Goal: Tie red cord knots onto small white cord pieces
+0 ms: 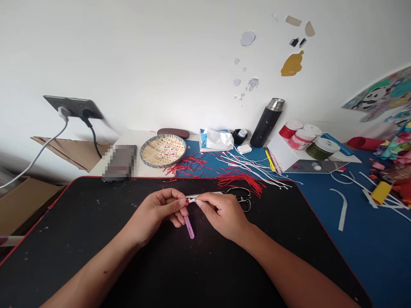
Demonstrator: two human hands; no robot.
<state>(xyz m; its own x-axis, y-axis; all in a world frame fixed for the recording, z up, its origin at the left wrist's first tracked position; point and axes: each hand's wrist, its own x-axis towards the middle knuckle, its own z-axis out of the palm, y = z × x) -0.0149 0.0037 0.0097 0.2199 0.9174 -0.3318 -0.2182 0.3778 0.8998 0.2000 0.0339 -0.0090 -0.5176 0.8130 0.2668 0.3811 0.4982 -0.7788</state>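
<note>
My left hand (pixel 160 209) and my right hand (pixel 221 211) meet over the black mat (pixel 96 256), fingertips pinched together. Between them is a small red and white piece (pixel 190 199), too small to name. A purple stick (pixel 189 226) hangs down from my left fingers. Black-handled scissors (pixel 240 197) lie just beyond my right hand. Red cords (pixel 240 179) and white cords (pixel 257 164) are strewn behind them.
A woven basket (pixel 162 149), a tissue pack (pixel 215 140), a black flask (pixel 267 122) and lidded jars (pixel 305 139) stand at the back. Coloured paper scraps (pixel 391 171) crowd the blue surface at right. Plugs and cables (pixel 73 112) hang at left.
</note>
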